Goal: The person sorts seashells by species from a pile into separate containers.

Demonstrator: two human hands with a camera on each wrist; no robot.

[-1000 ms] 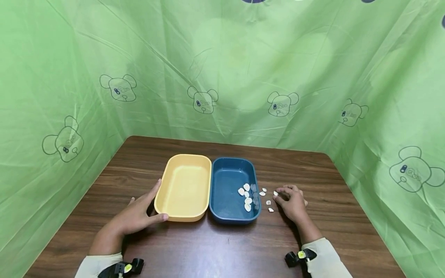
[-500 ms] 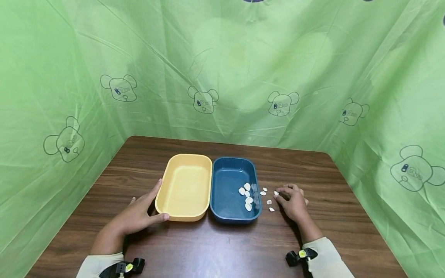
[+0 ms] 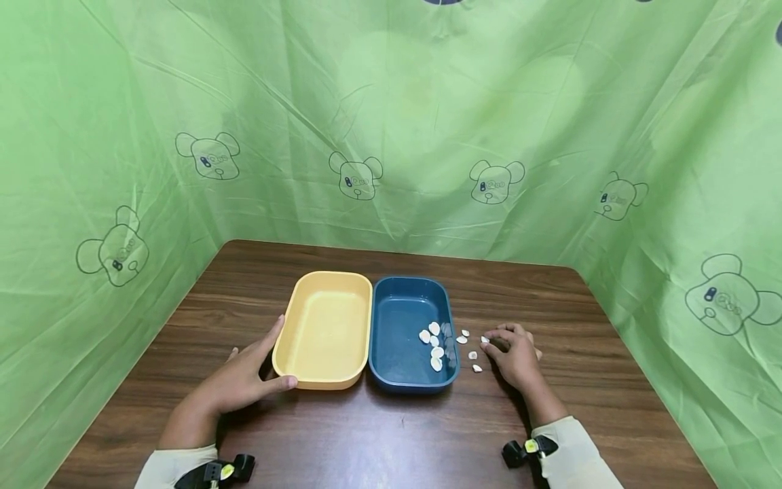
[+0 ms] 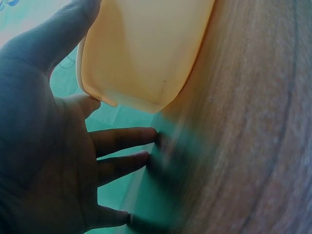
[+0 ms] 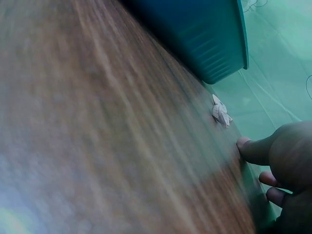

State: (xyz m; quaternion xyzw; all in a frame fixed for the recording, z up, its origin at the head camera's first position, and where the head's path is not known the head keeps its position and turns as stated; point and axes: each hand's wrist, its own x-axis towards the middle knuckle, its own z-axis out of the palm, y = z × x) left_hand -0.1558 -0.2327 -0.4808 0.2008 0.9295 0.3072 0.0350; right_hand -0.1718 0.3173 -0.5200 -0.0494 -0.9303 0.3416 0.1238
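Note:
In the head view my left hand spans the near-left corner of a yellow tray, thumb and index finger touching it. In the left wrist view its other fingers are straight and spread, with tips at the table. My right hand rests at the table on the right, thumb and index finger pinching a small white shell. More white shells lie loose between that hand and a blue tray. Inside the blue tray several white shells lie toward its right wall.
Both trays stand side by side on a brown wooden table. A green curtain with mouse drawings surrounds the table's back and sides. In the right wrist view loose shells sit near the blue tray's base.

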